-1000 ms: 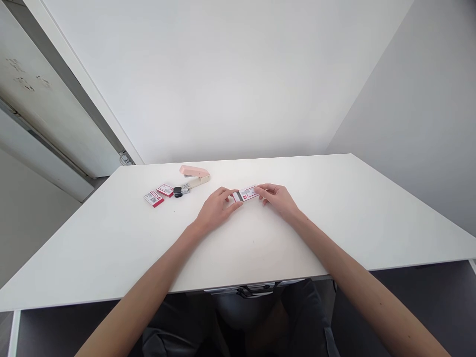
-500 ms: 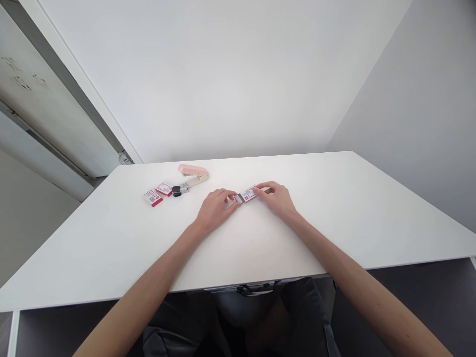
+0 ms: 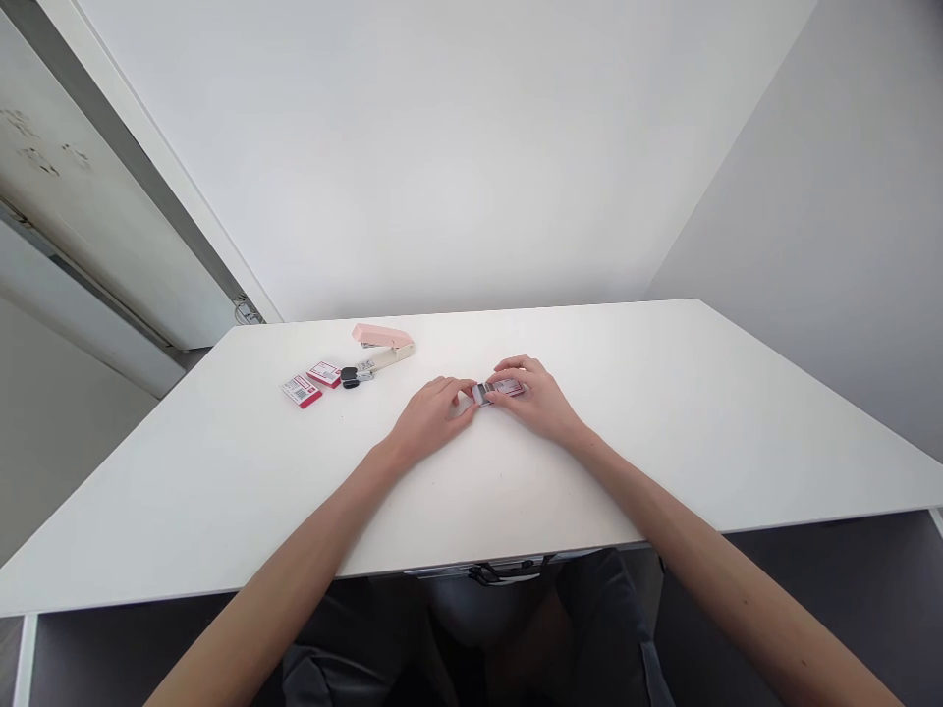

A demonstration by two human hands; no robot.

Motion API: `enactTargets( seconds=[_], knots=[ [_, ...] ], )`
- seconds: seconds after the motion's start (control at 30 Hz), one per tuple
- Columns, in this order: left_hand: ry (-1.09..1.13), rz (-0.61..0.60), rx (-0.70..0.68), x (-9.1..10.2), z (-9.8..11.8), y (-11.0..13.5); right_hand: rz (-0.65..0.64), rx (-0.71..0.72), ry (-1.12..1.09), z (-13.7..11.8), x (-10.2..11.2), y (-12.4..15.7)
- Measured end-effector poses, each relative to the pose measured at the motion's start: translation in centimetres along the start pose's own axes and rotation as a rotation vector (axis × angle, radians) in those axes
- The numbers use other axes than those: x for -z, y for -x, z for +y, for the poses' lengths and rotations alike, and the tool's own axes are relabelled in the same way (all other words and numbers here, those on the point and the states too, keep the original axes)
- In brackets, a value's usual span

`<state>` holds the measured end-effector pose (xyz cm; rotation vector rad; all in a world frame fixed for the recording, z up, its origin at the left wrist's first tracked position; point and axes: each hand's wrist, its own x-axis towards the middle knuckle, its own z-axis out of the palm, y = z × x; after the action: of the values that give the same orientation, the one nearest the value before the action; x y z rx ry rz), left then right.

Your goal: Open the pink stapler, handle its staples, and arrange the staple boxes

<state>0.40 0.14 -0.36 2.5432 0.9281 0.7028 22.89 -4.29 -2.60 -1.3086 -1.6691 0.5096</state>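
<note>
1. Lying at ten o'clock on the white table (image 3: 663,432): two red-and-white staple boxes (image 3: 302,391), one small dark object (image 3: 351,378), one pink stapler (image 3: 383,343).
2. Left hand (image 3: 431,417), fingers bent, pinches the third small box (image 3: 501,390) at centre.
3. Right hand (image 3: 534,398) grasps its other end, partly covering it.

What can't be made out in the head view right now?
- Small staple box: mostly covered by the fingers of the right hand and left hand; its contents are hidden.
- Print on the two red-and-white boxes: too small to read.
- Small dark object beside the pink stapler: too small to identify.
- Under the table: hidden by the tabletop.
</note>
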Motion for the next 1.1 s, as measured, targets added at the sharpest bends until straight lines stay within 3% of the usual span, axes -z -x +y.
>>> enactTargets(
  seconds=[0.23, 0.93, 1.1],
  knots=[
    [0.029, -0.024, -0.010, 0.13, 0.24, 0.09, -0.030, 0.064, 0.066, 0.56, -0.19, -0.05],
    [0.044, 0.005, 0.085, -0.03, 0.73, 0.08, -0.110, 0.006, 0.033, 0.03, -0.18, -0.05],
    [0.029, 0.005, 0.112, -0.03, 0.64, 0.08, -0.040, -0.044, 0.025, 0.28, -0.07, -0.24]
  ],
)
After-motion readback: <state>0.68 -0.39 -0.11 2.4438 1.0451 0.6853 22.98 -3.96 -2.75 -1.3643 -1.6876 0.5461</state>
